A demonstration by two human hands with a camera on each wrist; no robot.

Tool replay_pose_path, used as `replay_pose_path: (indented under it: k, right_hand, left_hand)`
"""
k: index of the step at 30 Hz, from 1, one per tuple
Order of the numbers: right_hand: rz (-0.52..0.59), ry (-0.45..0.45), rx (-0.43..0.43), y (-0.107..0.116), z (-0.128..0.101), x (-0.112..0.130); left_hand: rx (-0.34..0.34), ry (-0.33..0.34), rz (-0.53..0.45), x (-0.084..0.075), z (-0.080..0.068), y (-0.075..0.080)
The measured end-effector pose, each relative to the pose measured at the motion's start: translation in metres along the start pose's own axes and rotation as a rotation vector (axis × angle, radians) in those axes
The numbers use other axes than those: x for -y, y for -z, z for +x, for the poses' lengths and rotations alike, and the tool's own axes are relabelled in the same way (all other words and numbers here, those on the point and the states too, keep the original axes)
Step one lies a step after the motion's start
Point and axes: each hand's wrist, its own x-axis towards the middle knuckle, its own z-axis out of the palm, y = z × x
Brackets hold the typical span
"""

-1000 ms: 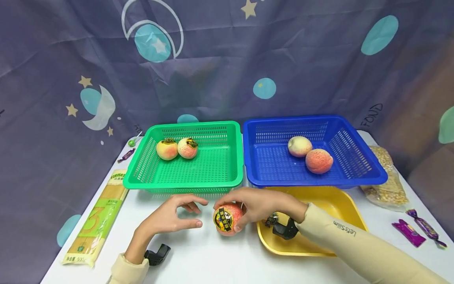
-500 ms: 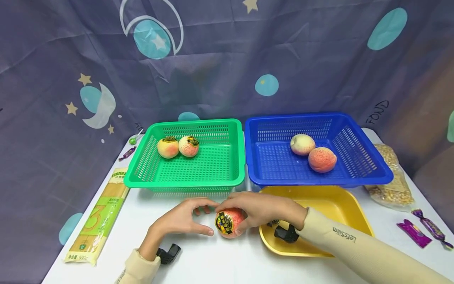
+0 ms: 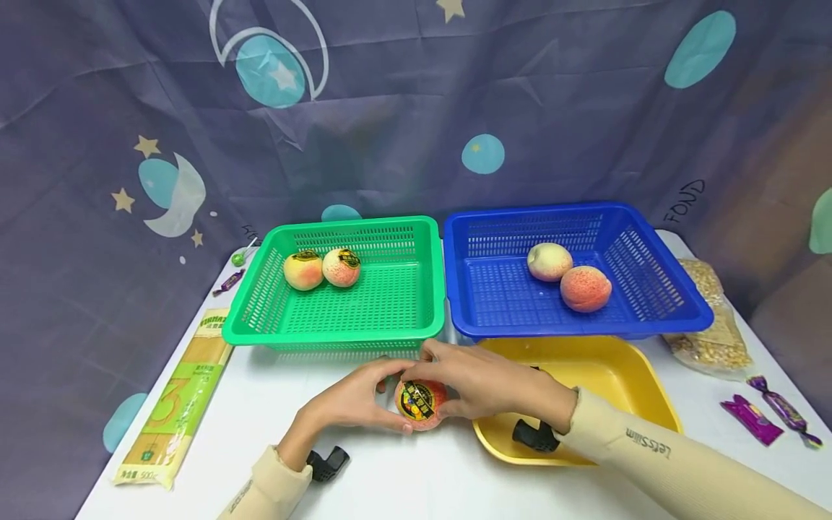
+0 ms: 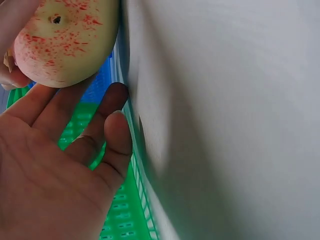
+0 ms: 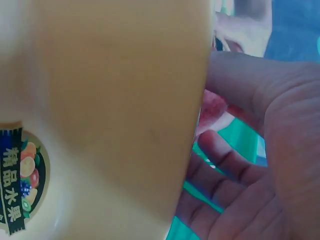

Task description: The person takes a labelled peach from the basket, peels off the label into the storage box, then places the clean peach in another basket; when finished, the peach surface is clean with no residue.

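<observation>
Peach (image 3: 420, 403) near bench front edge: pinched between left hand (image 3: 354, 399) and right hand (image 3: 484, 383); likely light, bruisable; grip round sides.

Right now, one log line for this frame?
left hand: grips stickered peach | right hand: grips same peach | peach: on white table, between green basket and yellow tray

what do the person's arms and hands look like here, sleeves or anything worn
Both hands, left hand and right hand, are bare. Each arm wears a cream long sleeve; the right one carries small dark lettering near the cuff. A black camera mount sits under each wrist.
</observation>
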Motion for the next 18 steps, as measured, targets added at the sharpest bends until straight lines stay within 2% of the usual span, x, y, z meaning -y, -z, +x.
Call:
replay_pose_path:
  k: [8, 13, 18]
  right_hand:
    - [0.189, 0.009, -0.011, 0.002, -0.004, -0.003]
    - [0.251, 0.030, -0.124, 0.002, -0.001, -0.004]
    - [0.294, -0.015, -0.186, 0.001, 0.003, -0.003]
  left_hand:
    - [0.010, 0.014, -0.020, 0.001, 0.006, -0.002]
    - [0.016, -0.012, -0.026, -0.002, 0.009, -0.004]
    - [0.027, -0.050, -0.059, -0.004, 0.014, -0.007]
